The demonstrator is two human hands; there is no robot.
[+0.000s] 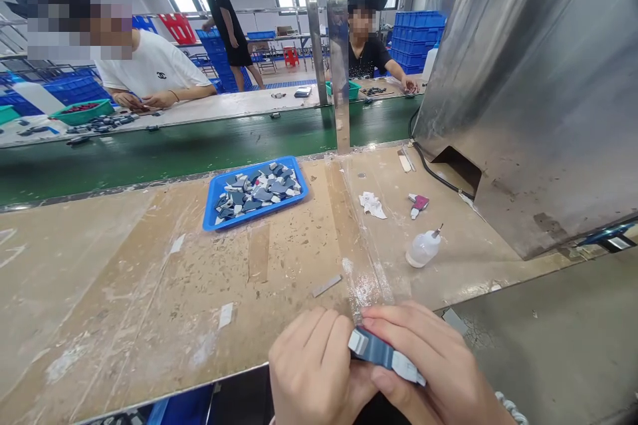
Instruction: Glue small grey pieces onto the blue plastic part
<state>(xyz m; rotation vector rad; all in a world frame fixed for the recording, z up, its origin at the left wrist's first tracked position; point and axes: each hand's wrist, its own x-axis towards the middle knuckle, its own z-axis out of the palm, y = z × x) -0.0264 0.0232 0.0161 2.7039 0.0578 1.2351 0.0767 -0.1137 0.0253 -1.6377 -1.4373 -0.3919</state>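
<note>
Both hands meet at the front edge of the table around one small dark blue and light grey plastic part [379,350]. My left hand [314,362] is closed with its fingers curled at the part's left end. My right hand [433,358] grips the part from the right, thumb below and fingers above. Just beyond the hands lies a flat grey strip [327,286]. A translucent squeeze bottle with a thin nozzle [423,247] is farther right. Behind it rests a dark red and grey part [417,205].
A blue tray [205,212] holds many similar parts. Crumpled white paper [372,205] lies right of it. A metal housing [528,112] with a black cable [433,169] stands at right. Past the table runs a green conveyor belt [174,157], with seated people working beyond it.
</note>
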